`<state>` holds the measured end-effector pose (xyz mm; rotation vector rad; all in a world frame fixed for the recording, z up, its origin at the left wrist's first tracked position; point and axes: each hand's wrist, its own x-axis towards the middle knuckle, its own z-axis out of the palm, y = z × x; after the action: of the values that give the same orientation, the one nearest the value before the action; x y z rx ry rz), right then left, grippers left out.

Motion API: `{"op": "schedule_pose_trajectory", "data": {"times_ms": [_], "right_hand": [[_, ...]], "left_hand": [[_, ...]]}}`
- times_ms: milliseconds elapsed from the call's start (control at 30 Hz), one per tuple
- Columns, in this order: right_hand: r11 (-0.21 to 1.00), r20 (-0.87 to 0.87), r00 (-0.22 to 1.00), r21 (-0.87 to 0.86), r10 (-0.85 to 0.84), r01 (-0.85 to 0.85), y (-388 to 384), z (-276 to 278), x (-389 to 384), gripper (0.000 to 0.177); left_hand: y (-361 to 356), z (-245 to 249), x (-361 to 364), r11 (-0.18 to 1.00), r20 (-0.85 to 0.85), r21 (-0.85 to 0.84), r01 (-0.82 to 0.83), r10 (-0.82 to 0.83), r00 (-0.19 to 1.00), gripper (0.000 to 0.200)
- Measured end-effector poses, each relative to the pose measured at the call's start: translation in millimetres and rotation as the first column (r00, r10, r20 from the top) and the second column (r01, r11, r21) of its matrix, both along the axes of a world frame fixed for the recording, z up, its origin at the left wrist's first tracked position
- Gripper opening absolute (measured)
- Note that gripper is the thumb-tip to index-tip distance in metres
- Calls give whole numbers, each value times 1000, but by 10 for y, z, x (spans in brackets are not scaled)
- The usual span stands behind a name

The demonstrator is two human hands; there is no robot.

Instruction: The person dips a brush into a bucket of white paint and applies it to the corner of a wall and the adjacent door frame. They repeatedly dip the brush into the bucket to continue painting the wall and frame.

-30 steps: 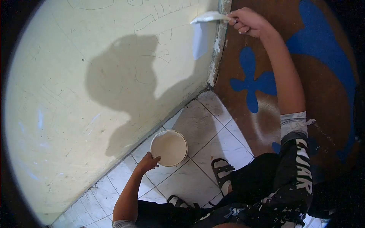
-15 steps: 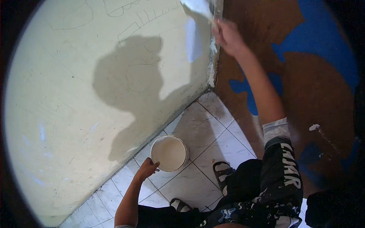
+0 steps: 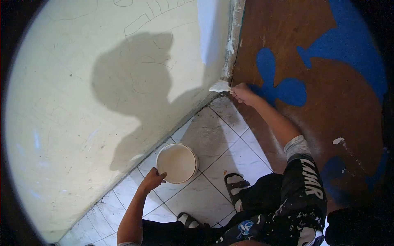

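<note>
My right hand (image 3: 243, 94) is closed round the handle of a paintbrush (image 3: 221, 86) whose broad head is coated white. The brush is low in the corner, overlapping the foot of the cream wall (image 3: 53, 90) where it meets the brown wall (image 3: 283, 24). With its fingers at the left rim, my left hand (image 3: 153, 179) grips a round bucket (image 3: 176, 163) of whitish paint. A fresh white painted strip (image 3: 208, 33) runs down the cream wall near the corner, above the brush.
Pencil outlines mark the cream wall, and a large shadow falls across it. Blue painted shapes (image 3: 290, 92) cover parts of the brown wall. White tiles (image 3: 188, 194) form the floor, with my sandalled feet (image 3: 235, 186) close to the bucket.
My right hand has brought the paintbrush down from the white strip to the bottom of the corner. My left hand stays at the bucket; the view has shifted slightly.
</note>
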<state>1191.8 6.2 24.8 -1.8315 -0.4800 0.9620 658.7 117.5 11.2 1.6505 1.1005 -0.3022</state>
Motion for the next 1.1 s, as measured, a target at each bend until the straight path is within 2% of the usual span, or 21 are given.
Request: {"op": "schedule_pose_trajectory", "data": {"times_ms": [33,67,133,200,300,367,433,500,533,600,633,667,700,733,767,833,867,933,967,1100], "right_hand": [[995,141,990,-101,15,0,101,27,61,23],[995,145,989,-100,16,-2,165,221,42,23],[1000,273,962,-12,28,-26,247,716,58,26],[999,345,937,-4,52,-53,349,1212,164,24],[997,410,912,79,-13,-21,265,2020,197,24],[990,471,881,139,-49,-19,176,2469,233,24],[984,506,858,180,-87,-7,107,2861,245,24],[970,613,776,243,-151,-4,35,3219,234,25],[969,618,771,245,-156,-1,-2,3348,249,25],[883,459,876,460,-150,-89,-91,3627,251,24],[940,537,792,316,-291,132,-252,3964,-493,26],[937,537,790,323,-296,132,-233,3971,-367,26],[863,390,883,505,-261,33,-176,3946,-151,25],[738,246,952,674,-181,-34,-135,3893,-6,24],[733,245,952,679,-183,-34,-78,3849,-32,24],[530,44,972,844,-229,87,104,3735,-77,25],[525,40,972,846,-232,90,193,3611,3,25],[492,-122,980,870,156,30,399,3266,246,21],[492,-125,981,870,152,34,450,3087,276,21],[525,-397,914,798,86,297,569,2197,251,25]], "left_hand": [[22,-22,-6,999,2,-2,34,-34,999,48],[42,-45,-10,998,4,-3,68,-68,998,48],[58,-130,-42,998,-1,-8,55,-55,998,49],[64,-144,-49,999,-4,-11,44,-44,999,49],[42,-75,-35,999,-13,29,44,-44,999,51],[63,-48,0,993,16,-14,116,-116,993,46],[125,-281,-99,997,12,-10,83,-83,997,49],[133,-374,-111,999,9,-2,52,-52,999,52],[125,-338,-109,998,5,-6,58,-58,998,52],[102,-259,-101,998,4,-4,67,-67,998,52],[81,-223,-90,998,-8,13,54,-54,998,49],[70,-209,-94,999,-19,31,41,-41,999,46],[104,-301,-129,999,0,10,51,-51,999,49],[94,-250,-109,999,1,17,51,-51,999,49],[55,-171,-85,999,-17,32,40,-39,999,49],[26,-78,-39,998,-35,52,30,-28,999,50],[30,-51,-24,998,-27,27,51,-50,998,48],[41,-23,5,995,-10,-29,96,-96,995,46],[38,-30,8,995,-12,-29,100,-101,995,46],[34,-61,-30,998,-22,-5,62,-62,998,46]]}}
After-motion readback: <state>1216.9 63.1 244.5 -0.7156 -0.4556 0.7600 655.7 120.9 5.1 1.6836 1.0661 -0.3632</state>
